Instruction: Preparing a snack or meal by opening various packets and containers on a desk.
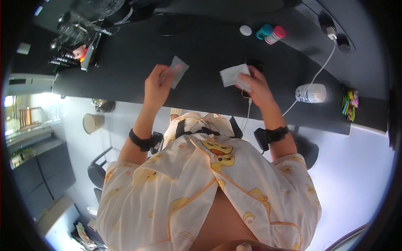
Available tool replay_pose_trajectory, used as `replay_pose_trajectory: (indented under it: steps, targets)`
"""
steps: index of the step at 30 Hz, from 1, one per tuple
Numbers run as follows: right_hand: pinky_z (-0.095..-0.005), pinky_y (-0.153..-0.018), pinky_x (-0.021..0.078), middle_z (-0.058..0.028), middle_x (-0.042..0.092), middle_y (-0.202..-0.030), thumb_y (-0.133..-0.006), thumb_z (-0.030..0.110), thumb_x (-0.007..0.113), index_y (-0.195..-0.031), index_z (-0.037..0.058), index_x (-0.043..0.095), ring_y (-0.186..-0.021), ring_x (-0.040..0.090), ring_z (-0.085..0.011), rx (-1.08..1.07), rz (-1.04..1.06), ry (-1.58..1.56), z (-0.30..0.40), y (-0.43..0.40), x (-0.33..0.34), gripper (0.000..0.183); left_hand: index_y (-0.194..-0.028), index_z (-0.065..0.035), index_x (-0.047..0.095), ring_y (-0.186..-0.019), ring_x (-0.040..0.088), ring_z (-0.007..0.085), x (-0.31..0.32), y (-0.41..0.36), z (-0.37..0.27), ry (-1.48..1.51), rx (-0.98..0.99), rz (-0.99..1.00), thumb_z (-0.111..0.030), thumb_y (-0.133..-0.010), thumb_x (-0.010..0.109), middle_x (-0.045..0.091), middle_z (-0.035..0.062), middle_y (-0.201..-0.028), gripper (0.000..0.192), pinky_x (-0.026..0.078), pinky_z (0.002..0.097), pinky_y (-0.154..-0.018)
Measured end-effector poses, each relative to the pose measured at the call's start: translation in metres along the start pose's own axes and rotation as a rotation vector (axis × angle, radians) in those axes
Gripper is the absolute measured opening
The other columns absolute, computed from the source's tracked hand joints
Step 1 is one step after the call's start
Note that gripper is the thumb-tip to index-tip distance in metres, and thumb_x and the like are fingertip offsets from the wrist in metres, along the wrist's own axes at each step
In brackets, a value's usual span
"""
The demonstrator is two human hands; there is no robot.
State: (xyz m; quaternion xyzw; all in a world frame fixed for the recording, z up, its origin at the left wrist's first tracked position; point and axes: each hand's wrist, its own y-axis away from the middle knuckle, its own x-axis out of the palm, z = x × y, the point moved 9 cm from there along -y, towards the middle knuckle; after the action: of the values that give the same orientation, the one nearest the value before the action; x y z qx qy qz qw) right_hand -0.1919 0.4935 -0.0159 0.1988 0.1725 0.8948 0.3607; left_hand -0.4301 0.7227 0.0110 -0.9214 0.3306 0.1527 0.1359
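Note:
Over the black desk (132, 72), my left hand (158, 83) pinches a thin, translucent white sheet (180, 71) between thumb and fingers; its material is not clear. My right hand (259, 86) grips a folded white tissue or wipe (232, 74), whose loose lower part hangs beside the thumb. The two hands are well apart. Behind my right hand lies a dark flat object (254, 63), partly covered, with a white cable (249, 108) running down near it past the desk edge.
A teal-capped bottle (263, 31), a pink-capped bottle (275, 35) and a white round object (245, 30) are at the back. A white patterned cup (311, 93) and colourful packets (350, 105) sit right. A doll figure (80, 52) is left; a waste bin (93, 123) stands on the floor.

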Motion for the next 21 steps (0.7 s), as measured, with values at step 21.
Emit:
replay_pose_trajectory:
  steps: [21]
  targets:
    - [-0.0267, -0.075, 0.0509, -0.0093, 0.069, -0.095, -0.087, 0.015, 0.072, -0.110, -0.0020, 0.064, -0.085, 0.066, -0.0156, -0.169, -0.224, 0.093, -0.021, 0.095, -0.076, 0.030, -0.126, -0.0097, 0.061, -0.105, 0.064, 0.0322, 0.127, -0.068, -0.078, -0.381, 0.299, 0.572, -0.022, -0.089, 0.066, 0.063, 0.0134, -0.121, 0.039, 0.053, 0.0400, -0.086]
